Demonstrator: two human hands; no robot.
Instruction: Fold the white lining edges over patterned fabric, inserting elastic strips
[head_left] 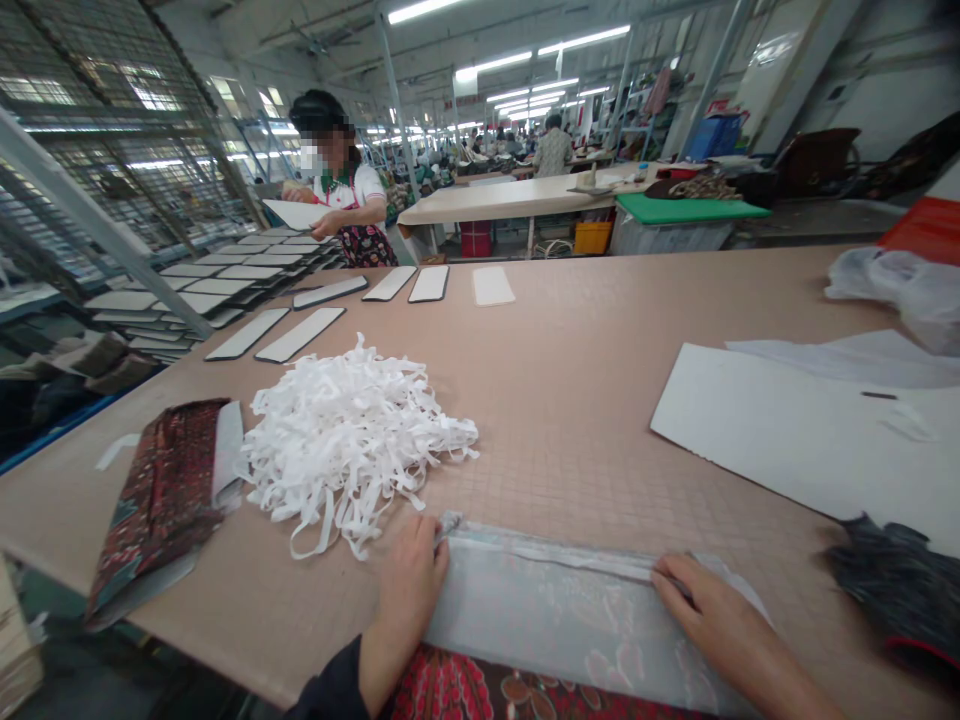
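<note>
In front of me lies a piece of patterned fabric [465, 690], red and brown on one side, with its pale grey underside [540, 610] turned up. A folded strip runs along the far edge of that underside. My left hand [411, 560] grips the left end of this edge, fingers curled over it. Toward the right end, my right hand [701, 600] pinches the same edge between thumb and fingers. Just beyond my left hand rises a loose heap of white ribbon strips [352, 430]. Farther left sits a folded stack of dark red patterned fabric [165, 490].
White panels [300, 335] with dark edges lie along the table's [570, 400] far left. A large white board [795, 430] and dark crumpled cloth [900, 580] are at right. Across the left corner, a co-worker [352, 190] holds a white panel beside stacked panels [225, 280].
</note>
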